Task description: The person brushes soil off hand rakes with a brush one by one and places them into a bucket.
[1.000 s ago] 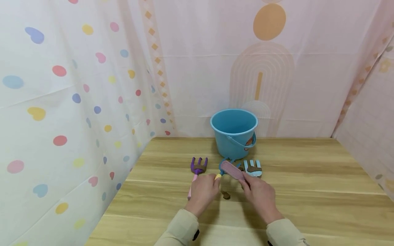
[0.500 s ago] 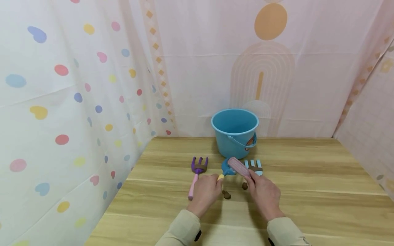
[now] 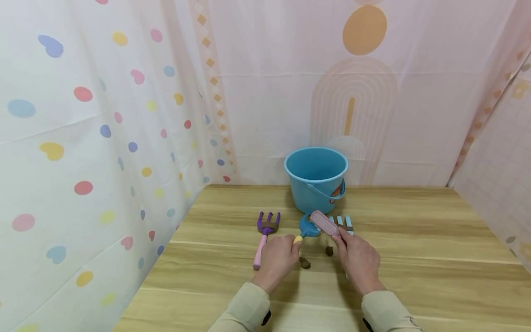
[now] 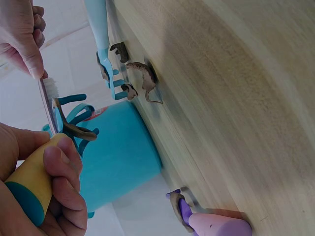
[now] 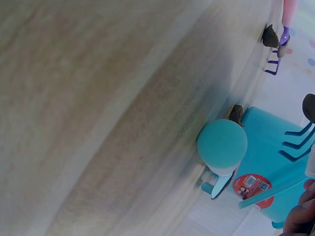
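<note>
My left hand (image 3: 277,258) grips the yellow handle (image 4: 34,169) of a toy hand rake with a blue head (image 3: 307,228). Brown, clay-like dirt (image 4: 78,131) clings to its tines. Between thumb and fingers, my right hand (image 3: 360,263) holds a pink brush (image 3: 325,223), its white bristles (image 4: 51,87) turned toward the rake head. Bristles and head are close together; the exact contact is partly hidden. Left of my left hand lies a purple toy rake (image 3: 268,226) with a pink handle. A light blue rake (image 3: 348,223), partly covered by my right hand, lies to the right. Both carry brown bands of dirt.
A blue bucket (image 3: 311,196) with a hanging handle stands behind the tools. Brown lumps lie on the wooden table: one lump (image 3: 304,263) between my hands, another lump (image 3: 329,251) near my right fingers. Patterned curtains (image 3: 265,106) enclose the table's back and sides.
The brush has shifted a little up and right, and the yellow-handled rake's head has turned. A brown lump now shows on the table near my right fingers, where none showed a second ago.
</note>
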A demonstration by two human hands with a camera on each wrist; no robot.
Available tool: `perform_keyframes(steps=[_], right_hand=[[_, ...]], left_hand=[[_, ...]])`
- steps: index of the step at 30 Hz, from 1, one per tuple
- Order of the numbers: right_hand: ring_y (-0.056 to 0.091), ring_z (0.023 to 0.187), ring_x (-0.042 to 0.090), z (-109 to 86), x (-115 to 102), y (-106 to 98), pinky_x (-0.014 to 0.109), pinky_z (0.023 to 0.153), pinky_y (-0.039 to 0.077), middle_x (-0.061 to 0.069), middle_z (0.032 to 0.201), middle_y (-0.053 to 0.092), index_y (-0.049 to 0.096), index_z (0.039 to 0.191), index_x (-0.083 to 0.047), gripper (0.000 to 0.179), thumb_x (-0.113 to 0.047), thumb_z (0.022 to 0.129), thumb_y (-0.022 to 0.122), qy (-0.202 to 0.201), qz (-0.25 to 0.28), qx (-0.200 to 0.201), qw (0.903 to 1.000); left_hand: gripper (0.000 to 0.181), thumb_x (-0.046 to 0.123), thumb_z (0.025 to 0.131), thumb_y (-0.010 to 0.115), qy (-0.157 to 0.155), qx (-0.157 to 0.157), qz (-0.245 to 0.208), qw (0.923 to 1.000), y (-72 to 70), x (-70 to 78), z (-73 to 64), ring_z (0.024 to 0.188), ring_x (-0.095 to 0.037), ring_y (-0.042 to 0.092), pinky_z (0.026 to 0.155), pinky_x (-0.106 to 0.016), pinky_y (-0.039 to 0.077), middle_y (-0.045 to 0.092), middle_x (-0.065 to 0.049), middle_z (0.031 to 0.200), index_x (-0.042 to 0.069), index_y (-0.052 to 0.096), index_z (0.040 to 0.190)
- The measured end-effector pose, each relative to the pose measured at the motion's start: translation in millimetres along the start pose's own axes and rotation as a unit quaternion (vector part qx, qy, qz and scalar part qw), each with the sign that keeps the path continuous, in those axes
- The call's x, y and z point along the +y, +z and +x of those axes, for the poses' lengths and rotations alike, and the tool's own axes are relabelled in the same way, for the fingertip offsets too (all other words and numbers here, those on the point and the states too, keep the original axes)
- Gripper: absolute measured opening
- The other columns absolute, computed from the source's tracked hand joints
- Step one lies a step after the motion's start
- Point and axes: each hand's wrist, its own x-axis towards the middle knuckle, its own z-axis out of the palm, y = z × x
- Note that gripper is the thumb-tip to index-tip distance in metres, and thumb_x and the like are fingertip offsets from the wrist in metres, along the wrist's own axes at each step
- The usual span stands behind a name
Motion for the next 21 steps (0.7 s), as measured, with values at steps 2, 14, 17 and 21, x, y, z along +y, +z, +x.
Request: perform_keyframes(steps=[2,14,17,21], right_hand=[[0.061,0.057,0.032,0.1,-0.1,-0.8,0.039,0.040,0.036,0.014,0.078,0.069,0.072,0.118,-0.012,0.031,-0.029,0.093,0.070,0.002,0.002,-0.002,1.0000],[0.063,0.061,0.033,2.2,3.5,-5.9,0.041,0.043,0.040,0.015,0.084,0.070,0.069,0.124,-0.009,0.035,-0.028,0.095,0.067,0.017,0.022,0.003,0.9996],[0.063,0.059,0.031,1.1,4.3,-5.9,0.041,0.043,0.040,0.013,0.081,0.069,0.070,0.123,-0.009,0.034,-0.026,0.094,0.069,0.000,0.025,0.024,0.9994],[0.060,0.055,0.025,-0.9,3.4,-2.4,0.036,0.041,0.038,0.011,0.077,0.068,0.072,0.118,-0.007,0.033,-0.021,0.088,0.075,-0.075,0.032,0.082,0.9933]], left_hand=[[0.032,0.027,0.096,0.063,-0.002,-0.001,0.000,1.0000,0.2,0.1,-0.3,0.050,-0.011,0.044,0.043,-0.029,0.034,0.044,0.006,0.055,0.017,0.054,0.067],[0.030,0.026,0.097,0.062,-0.015,-0.014,-0.010,0.9997,0.6,-1.8,-1.4,0.049,-0.011,0.044,0.043,-0.028,0.035,0.045,0.006,0.055,0.015,0.057,0.069],[0.029,0.028,0.097,0.061,-0.023,-0.016,-0.003,0.9996,0.5,-3.9,-0.2,0.049,-0.011,0.045,0.044,-0.030,0.036,0.045,0.006,0.055,0.014,0.060,0.071],[0.030,0.029,0.097,0.060,-0.027,-0.015,0.001,0.9995,0.3,-5.5,1.5,0.049,-0.011,0.046,0.044,-0.030,0.037,0.046,0.006,0.054,0.015,0.062,0.072]])
